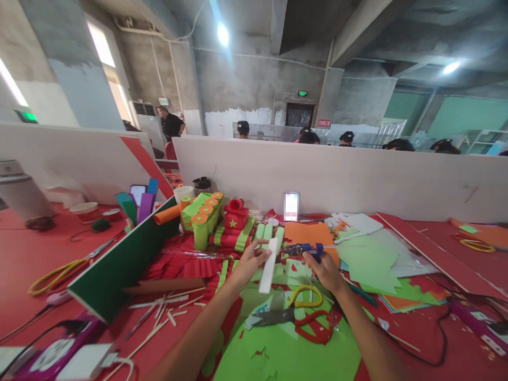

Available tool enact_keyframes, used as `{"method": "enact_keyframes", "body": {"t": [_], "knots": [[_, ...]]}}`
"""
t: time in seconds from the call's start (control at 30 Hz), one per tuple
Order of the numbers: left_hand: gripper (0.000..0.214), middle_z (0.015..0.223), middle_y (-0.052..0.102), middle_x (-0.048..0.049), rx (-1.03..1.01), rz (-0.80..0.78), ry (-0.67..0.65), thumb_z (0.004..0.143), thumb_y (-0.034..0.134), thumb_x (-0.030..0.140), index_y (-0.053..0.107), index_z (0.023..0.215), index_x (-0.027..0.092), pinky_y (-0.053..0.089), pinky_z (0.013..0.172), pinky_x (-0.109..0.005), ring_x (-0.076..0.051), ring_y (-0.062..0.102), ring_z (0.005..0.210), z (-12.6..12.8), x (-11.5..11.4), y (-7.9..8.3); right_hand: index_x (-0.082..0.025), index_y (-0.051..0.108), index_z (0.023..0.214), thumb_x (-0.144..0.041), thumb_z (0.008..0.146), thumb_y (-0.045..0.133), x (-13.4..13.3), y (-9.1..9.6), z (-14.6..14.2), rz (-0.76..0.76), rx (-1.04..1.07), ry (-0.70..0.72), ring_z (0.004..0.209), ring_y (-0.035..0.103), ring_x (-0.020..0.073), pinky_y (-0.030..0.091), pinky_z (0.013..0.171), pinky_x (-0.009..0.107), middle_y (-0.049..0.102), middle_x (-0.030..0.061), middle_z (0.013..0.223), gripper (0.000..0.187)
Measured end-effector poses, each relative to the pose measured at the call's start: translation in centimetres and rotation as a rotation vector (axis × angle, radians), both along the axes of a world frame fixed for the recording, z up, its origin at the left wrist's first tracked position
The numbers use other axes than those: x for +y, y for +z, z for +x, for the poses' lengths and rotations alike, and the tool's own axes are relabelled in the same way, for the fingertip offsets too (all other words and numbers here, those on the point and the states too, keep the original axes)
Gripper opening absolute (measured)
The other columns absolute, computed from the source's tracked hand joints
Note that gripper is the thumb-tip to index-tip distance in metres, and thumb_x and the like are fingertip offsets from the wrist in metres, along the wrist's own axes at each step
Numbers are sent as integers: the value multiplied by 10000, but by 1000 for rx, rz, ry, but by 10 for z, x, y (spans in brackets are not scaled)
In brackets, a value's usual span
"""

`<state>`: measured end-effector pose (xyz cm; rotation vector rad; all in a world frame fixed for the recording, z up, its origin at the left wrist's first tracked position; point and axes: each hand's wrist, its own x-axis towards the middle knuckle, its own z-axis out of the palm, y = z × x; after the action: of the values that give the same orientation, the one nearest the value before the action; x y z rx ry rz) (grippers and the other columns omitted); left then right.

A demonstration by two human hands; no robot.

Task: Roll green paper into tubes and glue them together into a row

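Glue gun (301,248) gripped in right hand (325,271); left hand (252,260) pinches white strip (268,275) (possibly foam).

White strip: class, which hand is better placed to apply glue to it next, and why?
Probably the right. The right hand grips the glue gun, its tip close to the white strip, which the left hand holds up.

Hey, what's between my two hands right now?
In the head view, the white strip held by the left hand stands between it and the right hand, which grips a blue glue gun.
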<state>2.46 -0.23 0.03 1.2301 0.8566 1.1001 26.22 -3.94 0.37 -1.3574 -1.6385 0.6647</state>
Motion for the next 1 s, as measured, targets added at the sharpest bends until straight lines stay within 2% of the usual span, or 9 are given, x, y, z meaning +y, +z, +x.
{"method": "enact_keyframes", "body": {"t": [0.23, 0.47, 0.63, 0.77, 0.9, 1.0], "knots": [[425, 689, 556, 24, 11, 10, -19, 724, 722, 405, 572, 1063, 198, 364, 572, -221, -118, 500, 621, 1, -3, 2, -216, 449, 564, -570, 860, 496, 0, 2, -1, 35, -28, -57, 457, 462, 149, 356, 485, 262, 436, -30, 456, 464], [425, 689, 567, 19, -6, -9, 26, 703, 728, 408, 578, 1039, 196, 378, 576, -224, -125, 528, 628, 0, 1, 1, -199, 476, 552, -553, 860, 514, -4, 4, 0, -40, -20, 91, 457, 457, 130, 364, 497, 252, 446, -36, 447, 471], [451, 708, 588, 12, -17, 0, 48, 688, 736, 418, 578, 1048, 197, 389, 583, -231, -136, 550, 644, 0, 4, -2, -161, 623, 692, -621, 847, 512, -4, 2, 2, -104, 157, 160, 424, 458, 118, 376, 456, 238, 481, -27, 458, 498], [489, 693, 581, 20, -45, -3, 57, 658, 756, 430, 574, 1047, 197, 383, 575, -228, -132, 546, 633, 0, 5, -3, -147, 637, 777, -669, 842, 487, -3, 0, 3, -140, 356, 152, 445, 484, 111, 384, 431, 222, 532, -4, 530, 548], [492, 657, 552, 38, -71, -6, 44, 652, 761, 416, 565, 1044, 192, 371, 562, -219, -115, 516, 597, 0, 6, -2, -150, 615, 754, -691, 826, 488, 1, -3, 4, -152, 451, 112, 432, 488, 105, 377, 408, 216, 557, 7, 563, 561], [474, 657, 548, 37, -62, -3, 47, 664, 751, 410, 563, 1040, 190, 370, 557, -220, -116, 519, 595, 0, 4, 0, -165, 565, 661, -696, 798, 524, 5, -6, 5, -166, 461, 31, 407, 467, 99, 367, 389, 212, 515, -12, 518, 549]]}}
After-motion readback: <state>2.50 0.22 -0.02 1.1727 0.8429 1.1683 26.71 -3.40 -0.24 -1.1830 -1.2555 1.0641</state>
